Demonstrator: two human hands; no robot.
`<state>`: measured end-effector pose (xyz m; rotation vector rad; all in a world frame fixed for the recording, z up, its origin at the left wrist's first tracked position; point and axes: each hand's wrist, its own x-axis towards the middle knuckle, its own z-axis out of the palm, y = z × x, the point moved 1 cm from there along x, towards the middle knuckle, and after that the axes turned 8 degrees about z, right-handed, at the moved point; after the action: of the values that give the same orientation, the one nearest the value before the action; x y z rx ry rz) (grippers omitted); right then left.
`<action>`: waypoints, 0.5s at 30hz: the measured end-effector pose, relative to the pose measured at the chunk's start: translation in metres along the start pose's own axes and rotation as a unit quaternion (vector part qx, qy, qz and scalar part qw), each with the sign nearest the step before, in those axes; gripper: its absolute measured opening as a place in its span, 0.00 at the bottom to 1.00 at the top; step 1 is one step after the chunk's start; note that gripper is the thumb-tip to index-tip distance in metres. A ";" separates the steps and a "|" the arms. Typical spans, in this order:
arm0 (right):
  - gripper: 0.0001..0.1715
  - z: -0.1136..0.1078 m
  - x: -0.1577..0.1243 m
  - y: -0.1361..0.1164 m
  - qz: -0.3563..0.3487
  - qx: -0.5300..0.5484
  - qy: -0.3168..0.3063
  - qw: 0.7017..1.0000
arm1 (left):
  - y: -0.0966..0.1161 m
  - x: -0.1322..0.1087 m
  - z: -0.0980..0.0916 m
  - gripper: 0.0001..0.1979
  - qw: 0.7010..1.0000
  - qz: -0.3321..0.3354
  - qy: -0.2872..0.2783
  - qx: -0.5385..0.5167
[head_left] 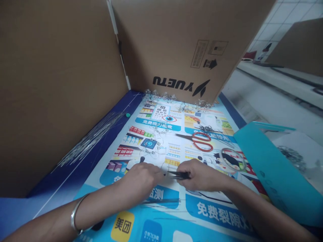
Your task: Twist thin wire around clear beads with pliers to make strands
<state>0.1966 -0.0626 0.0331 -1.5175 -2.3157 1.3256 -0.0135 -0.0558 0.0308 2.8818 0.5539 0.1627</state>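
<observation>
My left hand (145, 176), with a silver bangle on the wrist, is closed in a pinch. A thin wire (168, 165) curves up from its fingertips; the pinched end is hidden. My right hand (196, 173) is wrapped round dark pliers (179, 175), whose narrow jaws point left, close to my left fingertips. Whether the jaws grip the wire I cannot tell. Beyond my hands lie small wire pieces with clear beads (151, 152) and scissors with red handles (202, 141). A coil of pale wire (232, 159) rests beyond my right hand.
Cardboard walls (176, 43) stand at the left and back. Straight wires (93, 137) lie along the left. More beaded wire pieces (199, 106) line the back wall. A teal box (275, 174) stands at right. Dark thin strips (161, 201) lie in front on the printed sheet (141, 215).
</observation>
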 end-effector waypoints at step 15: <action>0.07 0.015 0.007 0.001 0.025 0.008 0.035 0.999 | -0.001 0.002 0.000 0.09 0.998 0.015 0.058 0.034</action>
<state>0.1864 -0.0663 0.0206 -1.5995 -2.2341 1.2769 -0.0119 -0.0540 0.0307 2.9632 0.5460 0.3229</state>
